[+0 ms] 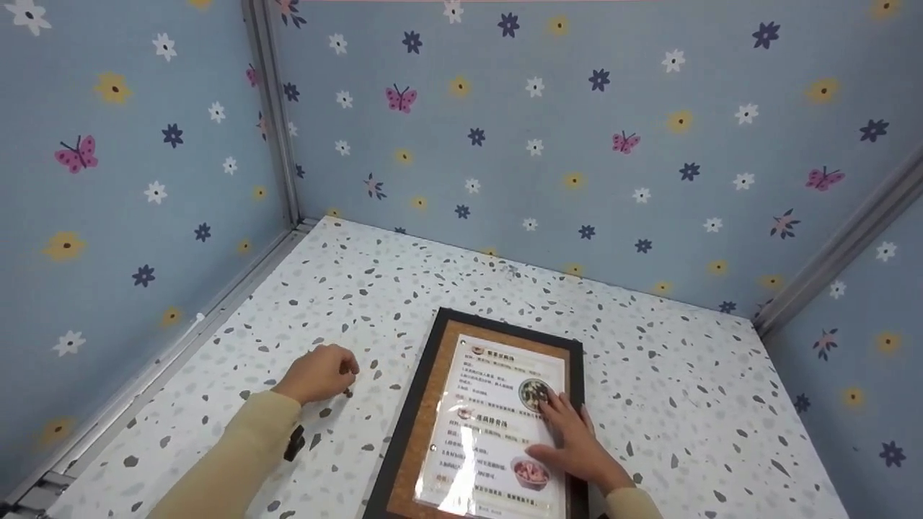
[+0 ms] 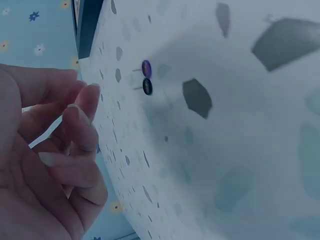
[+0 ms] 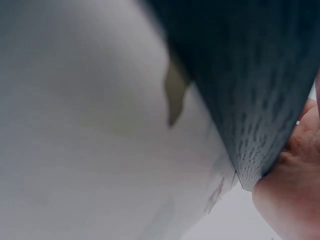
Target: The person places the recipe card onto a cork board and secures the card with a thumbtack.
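left hand [image 1: 317,376]: fingers loosely bent, tips near each other, nothing visible pinched; just beside two push pins [image 2: 147,78] on the speckled table [image 1: 692,404]. right hand [image 1: 573,441]: fingers and thumb spread, resting on right side of printed sheet [image 1: 483,440], no pinch. sheet lies on black-framed cork board [image 1: 412,468], board on table, between both wrists.

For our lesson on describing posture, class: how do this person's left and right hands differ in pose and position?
The left hand has curled fingers; the right hand has its fingers extended. The left hand is near a purple pin and a dark pin on the table; the right hand rests on the printed sheet. Both come out of pale yellow sleeves.
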Motion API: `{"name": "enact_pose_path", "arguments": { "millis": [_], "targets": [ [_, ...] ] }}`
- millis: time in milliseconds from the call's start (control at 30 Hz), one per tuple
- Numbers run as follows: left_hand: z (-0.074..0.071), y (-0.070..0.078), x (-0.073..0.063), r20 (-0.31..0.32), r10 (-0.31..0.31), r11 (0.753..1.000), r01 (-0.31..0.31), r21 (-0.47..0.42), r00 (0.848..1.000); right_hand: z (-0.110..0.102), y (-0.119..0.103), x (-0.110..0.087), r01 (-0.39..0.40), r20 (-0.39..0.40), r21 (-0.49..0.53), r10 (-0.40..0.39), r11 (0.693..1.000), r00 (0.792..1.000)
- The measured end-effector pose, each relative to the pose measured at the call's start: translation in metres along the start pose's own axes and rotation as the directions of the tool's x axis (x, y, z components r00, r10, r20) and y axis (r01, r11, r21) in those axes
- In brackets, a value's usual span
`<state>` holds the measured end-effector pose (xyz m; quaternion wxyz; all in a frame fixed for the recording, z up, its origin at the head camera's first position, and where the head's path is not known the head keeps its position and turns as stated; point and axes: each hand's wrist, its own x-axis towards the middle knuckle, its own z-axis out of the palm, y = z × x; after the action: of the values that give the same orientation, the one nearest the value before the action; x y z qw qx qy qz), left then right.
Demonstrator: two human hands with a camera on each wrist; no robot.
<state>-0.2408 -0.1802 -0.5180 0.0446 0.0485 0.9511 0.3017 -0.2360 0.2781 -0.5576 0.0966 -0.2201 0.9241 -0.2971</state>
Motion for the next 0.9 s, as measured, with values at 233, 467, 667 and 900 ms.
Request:
{"name": "enact_pose_path", "arguments": {
  "millis": [233, 467, 667, 900],
  "targets": [
    [0.011, -0.007, -0.005, 0.015, -0.047, 0.998, 0.046, 0.036, 0.999, 0.001, 0.004, -0.002, 0.05, -0.027, -0.016, -0.05, 0.999, 0.998],
    [0.012, -0.017, -0.008, 0.001, -0.058, 0.998, 0.058, -0.028, 0.998, 0.0, -0.002, 0.0, 0.057, -0.035, -0.02, -0.057, 0.998, 0.998],
    [0.012, -0.024, -0.005, 0.006, -0.031, 0.998, 0.031, -0.058, 0.999, 0.001, -0.003, -0.001, 0.015, -0.033, -0.008, -0.015, 1.0, 0.999],
    [0.016, -0.027, -0.007, 0.008, 0.018, 0.992, -0.017, -0.127, 1.0, 0.0, -0.001, -0.002, 0.019, -0.027, -0.01, -0.019, 1.0, 0.999]
  ]
}}
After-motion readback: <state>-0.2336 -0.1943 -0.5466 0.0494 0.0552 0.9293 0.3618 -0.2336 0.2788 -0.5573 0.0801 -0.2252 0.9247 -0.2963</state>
